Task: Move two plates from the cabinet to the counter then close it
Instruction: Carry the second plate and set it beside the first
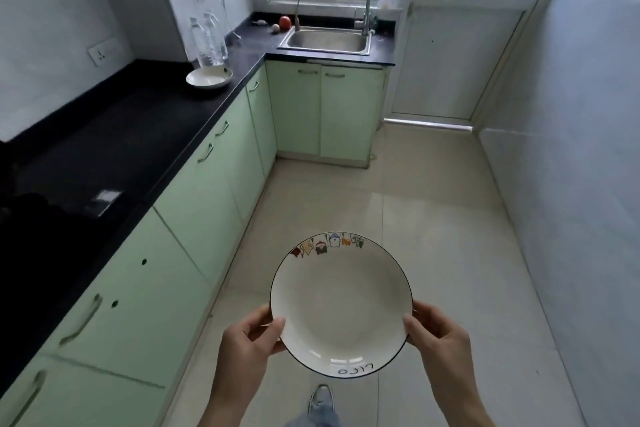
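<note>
I hold a white plate [341,305] with a black rim and small cartoon figures along its far edge, level above the floor in front of me. My left hand [251,340] grips its left edge and my right hand [438,331] grips its right edge. A second white plate [209,78] lies on the black counter [114,146] at the far left, just in front of two clear bottles. The pale green cabinet doors [194,204] below the counter all look shut.
Two plastic bottles [209,42] stand behind the far plate. A steel sink [325,42] with a tall tap sits under the window, with an orange fruit [285,21] beside it. A tiled floor [433,218] runs ahead to a white door. My shoe [321,399] shows below.
</note>
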